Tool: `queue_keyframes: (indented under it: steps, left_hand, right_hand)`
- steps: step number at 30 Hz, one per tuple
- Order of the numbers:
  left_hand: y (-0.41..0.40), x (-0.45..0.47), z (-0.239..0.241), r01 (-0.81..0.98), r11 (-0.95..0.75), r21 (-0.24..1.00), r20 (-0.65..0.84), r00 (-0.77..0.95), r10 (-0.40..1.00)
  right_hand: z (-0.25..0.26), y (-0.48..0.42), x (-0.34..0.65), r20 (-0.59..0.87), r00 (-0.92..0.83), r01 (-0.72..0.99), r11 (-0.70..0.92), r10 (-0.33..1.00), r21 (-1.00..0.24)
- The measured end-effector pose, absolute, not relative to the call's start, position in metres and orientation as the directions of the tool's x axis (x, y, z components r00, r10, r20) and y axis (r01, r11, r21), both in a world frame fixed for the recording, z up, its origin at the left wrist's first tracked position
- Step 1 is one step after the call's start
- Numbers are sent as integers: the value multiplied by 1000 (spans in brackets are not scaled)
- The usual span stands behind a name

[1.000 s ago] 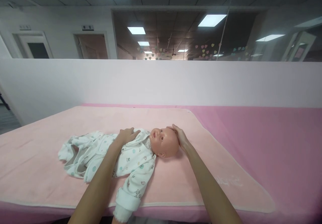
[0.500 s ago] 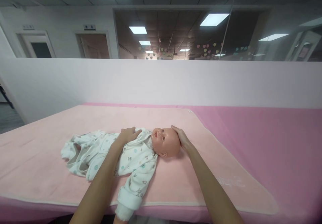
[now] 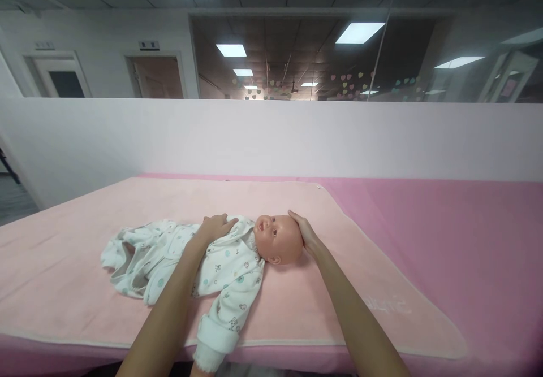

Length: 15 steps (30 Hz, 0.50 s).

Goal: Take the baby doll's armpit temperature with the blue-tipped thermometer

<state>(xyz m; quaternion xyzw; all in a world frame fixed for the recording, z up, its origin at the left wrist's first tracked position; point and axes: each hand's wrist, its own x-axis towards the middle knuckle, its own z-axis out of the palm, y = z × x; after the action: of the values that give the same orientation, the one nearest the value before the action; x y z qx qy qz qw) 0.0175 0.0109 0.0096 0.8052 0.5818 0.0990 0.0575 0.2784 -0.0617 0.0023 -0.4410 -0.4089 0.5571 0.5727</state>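
A baby doll point(image 3: 271, 241) lies on its back on a peach-coloured mat, its bald head to the right. It wears a white printed outfit point(image 3: 232, 267), whose leg part lies loose and crumpled to the left. My left hand point(image 3: 217, 228) rests flat on the doll's chest, fingers extended over the fabric. Against the crown of the head, my right hand point(image 3: 306, 233) is cupped with its fingers stretched along the far side. The doll's near sleeve point(image 3: 218, 332) reaches toward the front edge. My left forearm covers part of the outfit.
The peach mat point(image 3: 322, 303) covers much of a pink surface point(image 3: 458, 241). Behind it stands a low white partition point(image 3: 271, 137). Beyond are a window point(image 3: 297, 55) with heart stickers and two doors point(image 3: 159, 77) at the left.
The view has shifted very slightly. Both hands stay in the same places on the doll, which has not visibly moved.
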Motion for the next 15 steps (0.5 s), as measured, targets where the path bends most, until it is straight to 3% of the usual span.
queue_keyframes:
  steps: [15]
  left_hand:
    - [10, 18, 11, 928, -316, 195, 80, 306, 948]
  right_hand:
    - [0, -57, 281, 16, 92, -261, 40, 996, -965]
